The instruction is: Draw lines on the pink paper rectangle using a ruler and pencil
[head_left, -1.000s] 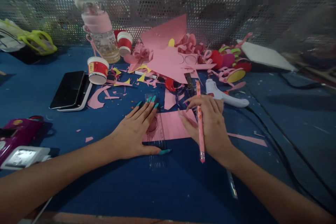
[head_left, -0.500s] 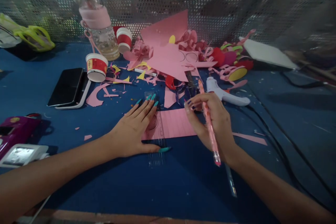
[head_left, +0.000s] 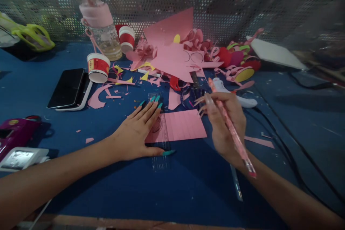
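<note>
Fingers of the left hand (head_left: 134, 134) lie spread flat, pressing a clear plastic ruler (head_left: 161, 140) onto the pink ruled paper rectangle (head_left: 181, 125) on the blue surface (head_left: 172, 190). Just right, raised, the right hand (head_left: 225, 124) pinches a pink pencil (head_left: 232, 133).

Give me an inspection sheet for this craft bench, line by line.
Surface: blue table, strewn with paper scraps.
Job's things: pink sheet lying flat; clear ruler across its left edge; pink pencil.
Clutter: paper pile, two cups, bottle, phone, glue gun, purple device.
Grippers: left hand flat on ruler and sheet; right hand raised off the sheet, holding the pencil.
Cables: black cables run along the right side.
Surroundings: perforated metal screen behind the bench.
</note>
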`<action>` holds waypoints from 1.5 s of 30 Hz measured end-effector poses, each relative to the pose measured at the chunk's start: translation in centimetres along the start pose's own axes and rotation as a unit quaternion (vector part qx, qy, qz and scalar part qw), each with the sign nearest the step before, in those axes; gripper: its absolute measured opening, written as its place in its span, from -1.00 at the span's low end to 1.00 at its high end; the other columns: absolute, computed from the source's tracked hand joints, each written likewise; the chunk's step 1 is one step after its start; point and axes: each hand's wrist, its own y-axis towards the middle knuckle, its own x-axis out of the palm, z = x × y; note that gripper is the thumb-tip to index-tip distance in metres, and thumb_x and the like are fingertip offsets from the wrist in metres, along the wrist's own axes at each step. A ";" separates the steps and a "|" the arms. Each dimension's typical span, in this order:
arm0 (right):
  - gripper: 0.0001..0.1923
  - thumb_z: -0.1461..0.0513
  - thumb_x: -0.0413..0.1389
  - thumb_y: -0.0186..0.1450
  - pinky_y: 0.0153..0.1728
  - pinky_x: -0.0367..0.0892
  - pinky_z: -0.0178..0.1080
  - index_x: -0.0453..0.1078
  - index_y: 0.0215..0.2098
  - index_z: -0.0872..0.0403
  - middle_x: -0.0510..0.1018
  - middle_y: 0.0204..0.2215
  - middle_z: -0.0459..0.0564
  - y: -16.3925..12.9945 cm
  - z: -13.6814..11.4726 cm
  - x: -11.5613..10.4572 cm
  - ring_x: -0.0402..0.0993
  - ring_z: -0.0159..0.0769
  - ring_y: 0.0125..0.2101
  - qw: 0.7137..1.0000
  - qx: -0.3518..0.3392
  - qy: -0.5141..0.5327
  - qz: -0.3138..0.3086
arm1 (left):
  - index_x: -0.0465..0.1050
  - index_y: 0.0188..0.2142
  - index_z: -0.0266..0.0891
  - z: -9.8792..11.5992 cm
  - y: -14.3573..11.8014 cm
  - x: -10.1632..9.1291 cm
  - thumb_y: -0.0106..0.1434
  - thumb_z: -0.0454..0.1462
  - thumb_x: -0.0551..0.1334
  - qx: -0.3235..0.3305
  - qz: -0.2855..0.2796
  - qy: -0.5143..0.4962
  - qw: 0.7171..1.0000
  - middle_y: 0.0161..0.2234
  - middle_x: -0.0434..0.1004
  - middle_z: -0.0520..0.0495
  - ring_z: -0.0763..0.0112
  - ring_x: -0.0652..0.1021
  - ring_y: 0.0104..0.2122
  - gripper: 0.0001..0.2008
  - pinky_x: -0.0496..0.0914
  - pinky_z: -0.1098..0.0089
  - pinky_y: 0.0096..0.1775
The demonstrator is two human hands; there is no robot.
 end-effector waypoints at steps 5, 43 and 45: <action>-0.57 -0.05 -0.14 0.41 -0.46 0.30 -0.21 0.45 -0.27 0.01 0.47 -0.41 -0.02 0.2 0.6 0.2 0.37 -0.30 -0.44 0.994 0.040 0.097 -0.012 | -0.06 0.37 -0.44 0.0 0.0 0.0 0.13 0.38 -0.01 -0.002 -0.004 0.003 1.000 0.39 -0.15 -0.39 -0.02 -0.05 0.37 0.12 -0.09 0.02 0.32; -0.66 0.01 0.02 0.40 -0.50 0.47 -0.36 0.38 -0.37 0.07 0.55 -0.52 -0.10 -0.8 0.1 0.8 0.49 -0.45 -0.57 0.968 0.132 0.120 -0.174 | -0.08 0.37 -0.47 -0.1 -0.1 0.1 0.15 0.38 -0.03 0.010 0.006 -0.020 1.000 0.38 -0.15 -0.42 -0.06 -0.06 0.37 0.11 -0.06 -0.05 0.30; -0.66 0.01 0.02 0.40 -0.50 0.47 -0.36 0.39 -0.37 0.07 0.55 -0.52 -0.11 -0.8 0.1 0.8 0.49 -0.46 -0.57 0.969 0.132 0.118 -0.172 | -0.07 0.36 -0.49 -0.1 -0.1 0.1 0.16 0.37 -0.04 0.010 0.003 -0.018 1.000 0.38 -0.16 -0.43 -0.06 -0.07 0.37 0.11 -0.06 -0.05 0.30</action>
